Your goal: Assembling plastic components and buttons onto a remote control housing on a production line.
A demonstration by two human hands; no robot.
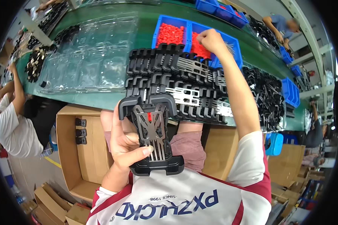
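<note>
My left hand (125, 148) grips a black phone holder (153, 135) over my lap, its thumb pressed on the silver metal plate of its middle. A small red part (150, 117) sits near the top of that plate. Over a blue bin (229, 41) on the bench, my right hand (210, 40) is closed with curled fingers at the small red parts (198, 47) in its compartment. Whatever those fingertips pinch, if anything, is too small to make out. Rows of similar black holders (154, 62) stand just in front of the bin, some with metal plates showing.
Clear plastic trays (90, 56) lie on the green bench (146, 28) to the left. Many loose black parts (266, 93) are heaped at the right. An open cardboard box (84, 161) with a few black pieces is at my left. Other people work around the benches.
</note>
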